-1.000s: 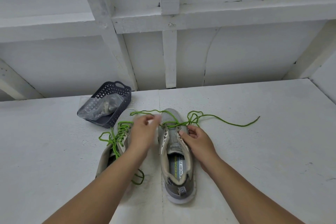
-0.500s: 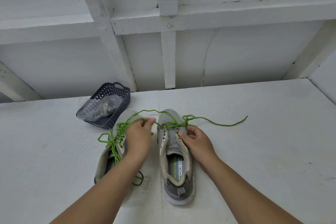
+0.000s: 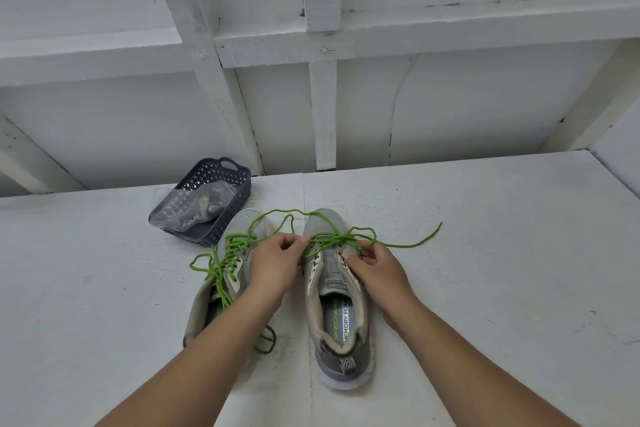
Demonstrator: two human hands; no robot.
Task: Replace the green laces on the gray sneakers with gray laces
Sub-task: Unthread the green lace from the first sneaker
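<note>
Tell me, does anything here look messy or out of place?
Only the basket: it lies tipped over behind the left sneaker, a clear bag sliding out. The green lace sprawls loose off the right sneaker, expected mid-unlacing.

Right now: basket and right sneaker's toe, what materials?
Basket: looks like rigid moulded plastic, matte dark blue-grey, going by its regular cut-out lattice and formed handle. Right sneaker toe: apparently knit mesh fabric, matte grey with fine speckled weave.
</note>
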